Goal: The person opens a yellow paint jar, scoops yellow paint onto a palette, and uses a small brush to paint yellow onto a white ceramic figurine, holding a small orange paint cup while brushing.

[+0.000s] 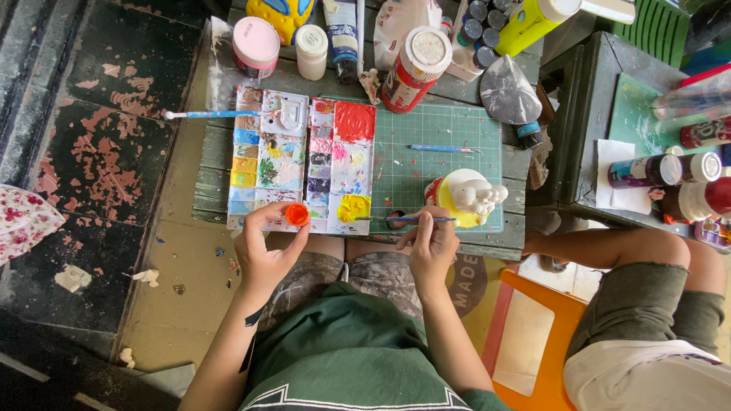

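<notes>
Left hand (263, 247) fingers grip orange paint pot (297, 215); right hand (432, 242) fingers pinch blue brush (403, 219) near red-labelled jar (415, 67).

Both forearms reach forward from the near edge, bare and slightly bent at the elbows. The left hand (265, 245) sits to the left, fingers curled upward in a pinch. The right hand (431, 243) sits right of it, fingers closed in a pen-like grip.

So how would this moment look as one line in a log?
left hand: holds orange paint pot | right hand: holds brush at palette | figurine: on green mat
</notes>
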